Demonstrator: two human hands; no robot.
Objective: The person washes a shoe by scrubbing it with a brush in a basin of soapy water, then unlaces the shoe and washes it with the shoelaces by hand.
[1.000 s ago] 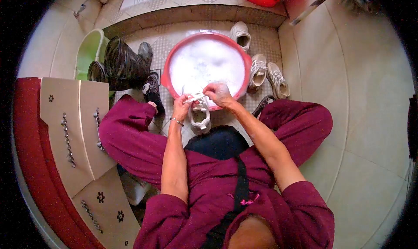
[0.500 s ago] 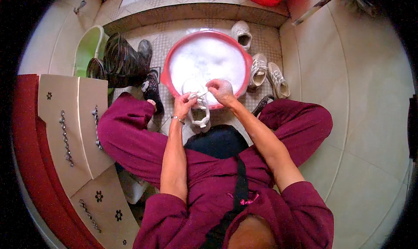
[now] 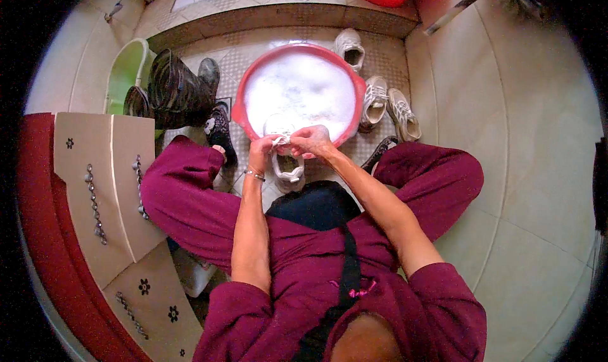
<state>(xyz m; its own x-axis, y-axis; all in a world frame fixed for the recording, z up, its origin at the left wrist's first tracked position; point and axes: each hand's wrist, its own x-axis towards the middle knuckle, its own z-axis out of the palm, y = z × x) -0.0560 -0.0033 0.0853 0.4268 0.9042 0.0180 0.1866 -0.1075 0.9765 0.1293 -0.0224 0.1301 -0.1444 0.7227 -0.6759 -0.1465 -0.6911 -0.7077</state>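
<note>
A white shoe (image 3: 291, 181) rests at the near rim of a red basin (image 3: 239, 112), its heel toward me and its toe over the basin's suds (image 3: 297, 83). My left hand (image 3: 262, 152) is closed on the white shoelace (image 3: 278, 141) at the shoe's left side. From the right, my right hand (image 3: 311, 140) pinches at the same lacing, close to the left fingers. Both hands cover much of the shoe's middle, so the exact grip on the lace is partly hidden.
Three more pale shoes, one of them this sneaker (image 3: 403, 114), stand right of the basin. Dark boots (image 3: 180, 87) and a green tub (image 3: 123, 71) are at left. A drawer cabinet (image 3: 88, 147) flanks my left, a tiled wall (image 3: 468, 109) my right. Beyond the basin rises a step (image 3: 285, 20).
My right hand has moved down and left, closer to my left hand. Its raised fingers are now lower over the lacing. My left hand has shifted slightly.
</note>
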